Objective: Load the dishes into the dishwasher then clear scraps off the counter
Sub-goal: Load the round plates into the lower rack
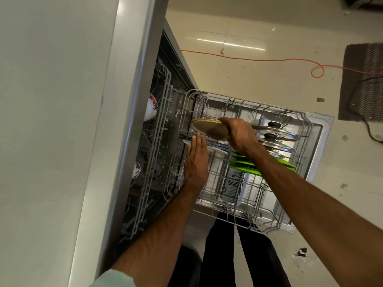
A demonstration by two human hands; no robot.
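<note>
The right hand (238, 133) pinches the tan plate (207, 128) by its rim, stiff and likely breakable, while the flat, open left hand (195, 160) steadies racked plates (215, 149) just below.

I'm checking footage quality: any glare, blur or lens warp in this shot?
Head view: bright streak of glare on the floor; the wide lens bends the counter edge; the mat near the right border looks smeared; the right hand and tan plate are fairly sharp.

Near rack corner (226, 189) open, lids (275, 133), plates (244, 162) apparently crowd far half
</note>
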